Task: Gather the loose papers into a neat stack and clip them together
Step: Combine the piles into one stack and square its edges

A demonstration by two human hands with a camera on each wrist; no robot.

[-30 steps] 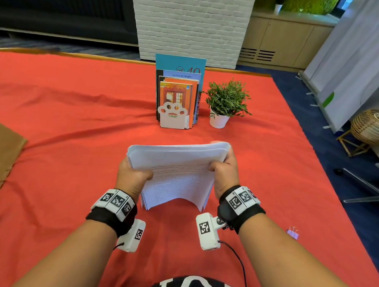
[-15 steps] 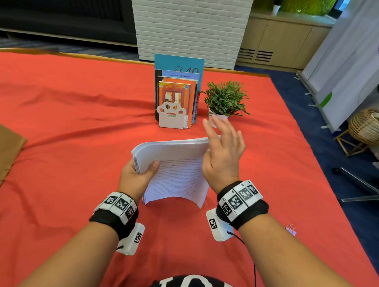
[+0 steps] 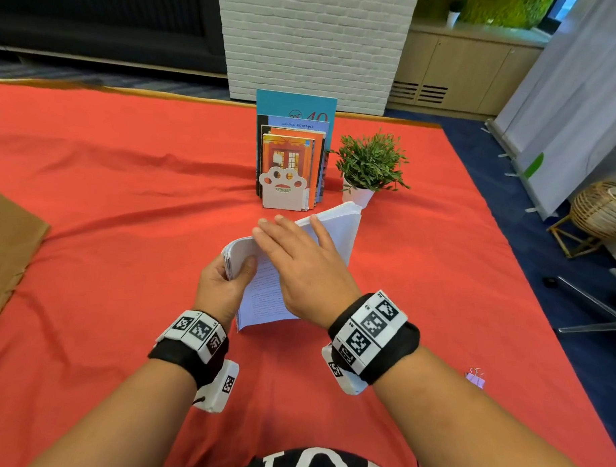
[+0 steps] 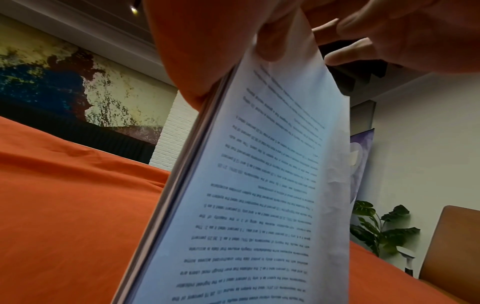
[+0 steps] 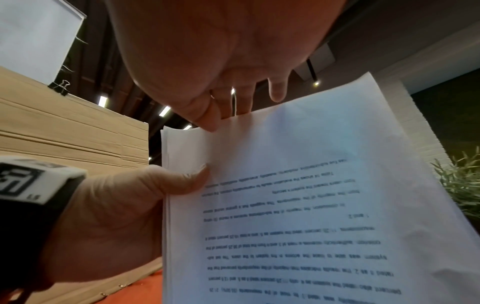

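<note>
Since a moment ago the right hand (image 3: pixel 302 268) has let go of the side of the papers (image 3: pixel 338 228) and now lies flat across the top of them, fingers (image 3: pixel 320 233) straight and a little spread. Its fingertips (image 5: pixel 278 92) show just past the top edge in the right wrist view. The pile has also turned, so its far corner now points at the plant (image 3: pixel 370 161).

One left hand (image 3: pixel 219 283) holds the pile at its left edge, thumb (image 5: pixel 182 181) on the printed front sheet and the other fingers behind. The papers are one thick pile, standing on their low edge on the red cloth (image 3: pixel 107 240), leaning a bit away from the person. The sheets look mostly lined up. The print (image 4: pixel 259 205) is too blurry to read.

One small purple clip (image 3: pixel 475 379) lies on the cloth, well off to the right, near the right arm. Nothing touches it.

One white paw-shaped stand (image 3: pixel 286 192) sits past the papers. It holds about four books (image 3: pixel 296 136) standing up, the tall blue one at the back. One little plant grows in one white pot (image 3: pixel 357 196) just beside the stand. One brown sheet (image 3: pixel 7 250) lies at the left edge of the cloth. One woven basket (image 3: pixel 602 209) sits on the floor at the right; what is in it is unclear.
</note>
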